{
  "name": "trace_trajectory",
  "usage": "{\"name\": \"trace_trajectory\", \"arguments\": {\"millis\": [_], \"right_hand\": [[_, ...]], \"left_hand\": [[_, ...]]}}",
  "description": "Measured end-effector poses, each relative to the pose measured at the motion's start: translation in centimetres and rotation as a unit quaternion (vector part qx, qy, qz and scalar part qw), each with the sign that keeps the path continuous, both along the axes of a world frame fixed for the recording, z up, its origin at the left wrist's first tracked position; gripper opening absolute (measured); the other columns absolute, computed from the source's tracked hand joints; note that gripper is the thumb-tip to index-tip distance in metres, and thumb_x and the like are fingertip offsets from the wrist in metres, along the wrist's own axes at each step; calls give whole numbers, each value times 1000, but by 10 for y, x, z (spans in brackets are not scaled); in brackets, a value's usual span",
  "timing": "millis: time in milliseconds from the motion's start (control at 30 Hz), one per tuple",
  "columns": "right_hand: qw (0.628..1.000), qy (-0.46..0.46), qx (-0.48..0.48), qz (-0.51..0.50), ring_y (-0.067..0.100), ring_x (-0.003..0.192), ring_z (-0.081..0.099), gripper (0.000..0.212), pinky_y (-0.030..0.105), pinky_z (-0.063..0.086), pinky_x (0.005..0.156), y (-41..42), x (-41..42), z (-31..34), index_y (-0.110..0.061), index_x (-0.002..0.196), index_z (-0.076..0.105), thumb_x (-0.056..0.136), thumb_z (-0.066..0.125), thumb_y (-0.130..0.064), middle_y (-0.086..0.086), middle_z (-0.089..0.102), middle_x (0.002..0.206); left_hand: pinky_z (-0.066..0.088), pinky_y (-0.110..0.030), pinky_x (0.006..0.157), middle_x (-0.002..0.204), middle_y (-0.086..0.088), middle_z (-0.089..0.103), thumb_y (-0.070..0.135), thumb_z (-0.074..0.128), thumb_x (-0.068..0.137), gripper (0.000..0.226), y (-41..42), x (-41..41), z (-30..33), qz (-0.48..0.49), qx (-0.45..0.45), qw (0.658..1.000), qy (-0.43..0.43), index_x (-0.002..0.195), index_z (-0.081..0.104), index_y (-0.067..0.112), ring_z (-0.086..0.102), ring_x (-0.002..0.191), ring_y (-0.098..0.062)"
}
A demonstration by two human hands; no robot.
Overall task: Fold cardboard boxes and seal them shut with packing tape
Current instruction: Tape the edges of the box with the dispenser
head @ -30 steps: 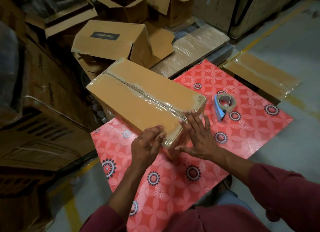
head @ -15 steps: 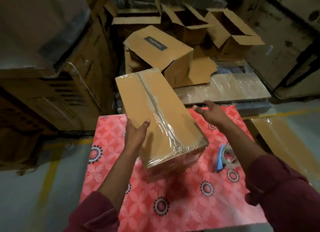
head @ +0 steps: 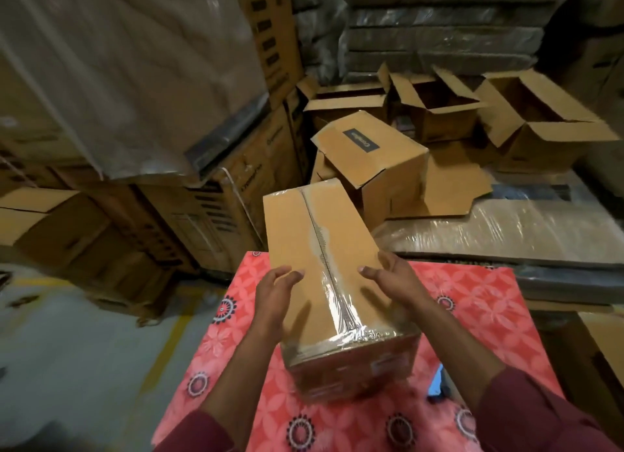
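Cardboard, taped along its top seam, sits between my palms: the sealed box (head: 332, 282) has swung from lying crosswise a second ago to pointing away from me, its near end on the red patterned tabletop (head: 479, 303). My left hand (head: 275, 299) and right hand (head: 388, 279) now clasp its long sides, each grip half-curled with thumbs on top. Sealing looks finished, so I judge this one ready to be put aside. Far ahead lies a tipped open box (head: 371, 157), with more open boxes (head: 526, 120) behind it crowding the drop space. A blue tape dispenser (head: 435, 384) peeks out by my right forearm.
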State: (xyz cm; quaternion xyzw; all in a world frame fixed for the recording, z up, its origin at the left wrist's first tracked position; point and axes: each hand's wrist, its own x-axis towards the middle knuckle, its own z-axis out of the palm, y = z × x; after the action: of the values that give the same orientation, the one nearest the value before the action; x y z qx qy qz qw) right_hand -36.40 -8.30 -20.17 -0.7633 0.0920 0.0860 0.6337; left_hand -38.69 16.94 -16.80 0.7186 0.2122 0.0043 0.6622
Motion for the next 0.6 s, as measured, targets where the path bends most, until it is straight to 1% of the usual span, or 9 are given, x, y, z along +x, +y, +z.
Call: {"name": "trace_trajectory", "arguments": {"millis": [33, 100, 167, 233, 267, 367, 433, 533, 600], "right_hand": [[1000, -9, -11, -8, 10, 120, 65, 79, 48, 48, 110, -1, -7, 6, -29, 132, 63, 62, 82, -61, -18, 69, 128], [999, -24, -25, -22, 14, 129, 58, 76, 45, 44, 114, -4, -27, 27, -24, 142, 58, 75, 85, -49, -9, 62, 140], [998, -36, -32, -30, 19, 129, 59, 64, 43, 44, 113, -9, -43, 43, -18, 139, 60, 83, 83, -36, 1, 62, 140], [997, -57, -52, -32, 20, 124, 61, 57, 41, 46, 111, -15, -64, 59, -17, 135, 64, 83, 83, -35, 3, 65, 136], [996, -66, -53, -32, 20, 122, 63, 55, 39, 47, 109, -18, -76, 67, -18, 132, 66, 83, 83, -35, 3, 66, 134], [995, -80, -39, -39, 15, 111, 67, 43, 34, 49, 101, -34, -115, 91, -21, 125, 70, 85, 82, -32, -1, 72, 122], [993, -94, -39, -53, 12, 109, 67, 37, 34, 49, 99, -51, -139, 106, -23, 119, 73, 85, 81, -35, -2, 73, 118], [987, -120, -52, -91, 12, 112, 65, 34, 38, 49, 102, -87, -173, 129, -29, 111, 76, 80, 81, -44, -6, 72, 120], [982, -134, -57, -120, 12, 111, 66, 29, 37, 50, 101, -117, -192, 143, -28, 108, 78, 82, 82, -39, -6, 72, 118]], "left_hand": [[53, -45, 107, 115, -7, 76, 45, 86, 58, 55, -4, -10, 3, 3, -6, 1000, -14, 103, 76, 16, 69, 117, -27], [56, -43, 101, 106, -7, 78, 30, 84, 72, 32, -15, -31, 20, 5, -16, 999, -49, 95, 77, 10, 70, 112, -28], [57, -29, 87, 94, 4, 78, 12, 75, 89, 5, -23, -53, 40, 11, -36, 996, -83, 94, 77, 10, 70, 106, -24], [53, -17, 74, 82, 17, 75, 13, 72, 92, 6, -25, -75, 60, 6, -43, 991, -124, 91, 78, 13, 67, 98, -14], [54, -20, 77, 84, 17, 76, 20, 74, 88, 7, -26, -85, 69, 0, -43, 989, -140, 89, 79, 16, 67, 99, -11], [55, -50, 101, 100, 12, 80, 27, 73, 80, 17, -35, -111, 95, -29, -54, 985, -162, 88, 84, 17, 68, 111, -11], [52, -63, 103, 103, 16, 79, 26, 71, 80, 16, -51, -127, 115, -47, -64, 982, -174, 84, 84, 17, 68, 114, -13], [51, -65, 103, 104, 20, 78, 34, 70, 74, 22, -88, -145, 145, -92, -57, 974, -198, 82, 84, 20, 68, 115, -13], [51, -65, 103, 105, 21, 78, 37, 70, 71, 25, -117, -154, 157, -119, -54, 970, -206, 84, 84, 22, 68, 114, -13]]}}
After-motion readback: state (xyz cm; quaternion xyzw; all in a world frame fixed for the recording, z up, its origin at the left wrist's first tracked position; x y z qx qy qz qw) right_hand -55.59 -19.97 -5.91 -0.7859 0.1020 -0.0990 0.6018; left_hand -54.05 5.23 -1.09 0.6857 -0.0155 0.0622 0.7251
